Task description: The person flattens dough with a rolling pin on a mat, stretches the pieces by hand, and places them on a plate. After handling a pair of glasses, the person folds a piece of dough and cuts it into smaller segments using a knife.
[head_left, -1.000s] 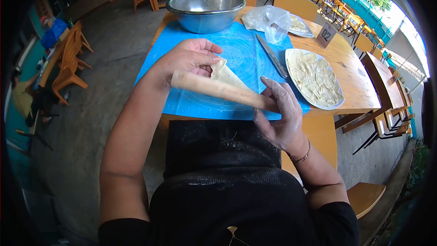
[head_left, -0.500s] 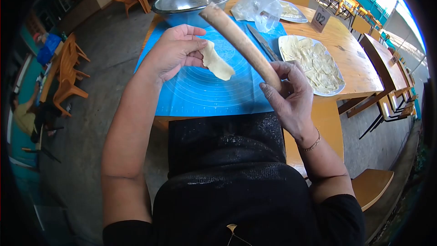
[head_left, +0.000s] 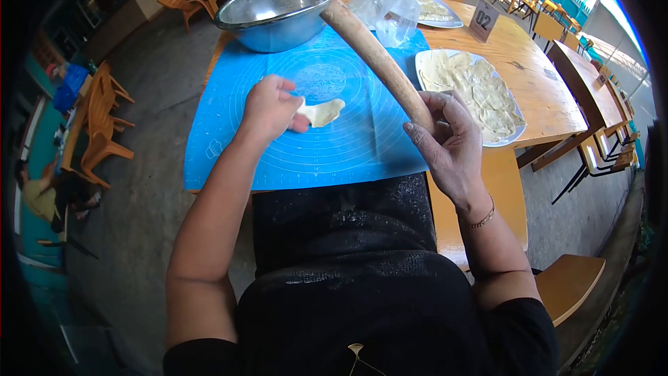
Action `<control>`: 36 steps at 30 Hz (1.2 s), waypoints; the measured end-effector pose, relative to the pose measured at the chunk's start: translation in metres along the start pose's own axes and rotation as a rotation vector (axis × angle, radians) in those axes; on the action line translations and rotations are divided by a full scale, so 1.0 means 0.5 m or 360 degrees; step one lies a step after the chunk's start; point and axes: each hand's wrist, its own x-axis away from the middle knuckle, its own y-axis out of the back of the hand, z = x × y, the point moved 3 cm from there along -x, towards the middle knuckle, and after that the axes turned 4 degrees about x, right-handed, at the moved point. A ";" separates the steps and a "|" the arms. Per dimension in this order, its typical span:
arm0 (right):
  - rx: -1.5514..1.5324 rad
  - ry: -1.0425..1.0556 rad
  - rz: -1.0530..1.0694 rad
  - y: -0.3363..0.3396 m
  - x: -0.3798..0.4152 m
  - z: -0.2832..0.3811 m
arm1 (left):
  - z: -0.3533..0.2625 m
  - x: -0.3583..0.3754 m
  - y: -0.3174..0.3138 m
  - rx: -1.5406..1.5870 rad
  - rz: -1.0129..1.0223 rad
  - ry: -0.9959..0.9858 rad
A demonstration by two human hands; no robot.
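Note:
My left hand (head_left: 275, 111) pinches one end of a small flat strip of dough (head_left: 323, 113) over the blue mat (head_left: 278, 160). The strip's free end curls up to the right; whether it touches the mat I cannot tell. In my floury right hand (head_left: 451, 139) is the lower end of a wooden rolling pin (head_left: 376, 59), which slants up to the left. Right of the mat, a white plate (head_left: 511, 137) bears several flattened, overlapping dough pieces (head_left: 476, 90).
A steel bowl (head_left: 271, 35) stands at the mat's back left. Behind the mat are a plastic bag (head_left: 390, 14) and a second plate of dough (head_left: 437, 12). A "02" sign (head_left: 483, 21) stands on the wooden table (head_left: 550, 97). A person (head_left: 40, 191) is at far left.
My left hand has lowered the dough strip toward the mat. The rolling pin has shifted slightly right with my right hand. The knife that showed on the mat is now hidden.

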 end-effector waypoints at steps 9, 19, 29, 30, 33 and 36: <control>0.0201 -0.0075 0.0194 -0.039 -0.002 -0.018 | 0.055 0.057 0.074 -0.0982 -0.0524 -0.0300; 0.0206 0.0027 0.0119 -0.051 -0.039 0.011 | 0.043 0.086 -0.051 -0.1323 0.0193 -0.1099; 0.0404 0.0243 0.0491 -0.100 -0.089 0.034 | -0.017 0.107 0.134 0.0086 -0.0807 -0.1453; 0.0402 0.0242 0.0501 -0.109 -0.100 0.033 | -0.031 0.108 0.151 0.0086 -0.0814 -0.1444; 0.0412 0.0431 0.0826 -0.156 -0.120 0.035 | -0.051 0.115 0.167 -0.0303 -0.0675 -0.1643; 0.0441 0.0566 0.0876 -0.184 -0.135 0.018 | -0.033 0.120 0.112 -0.0763 -0.0407 -0.1594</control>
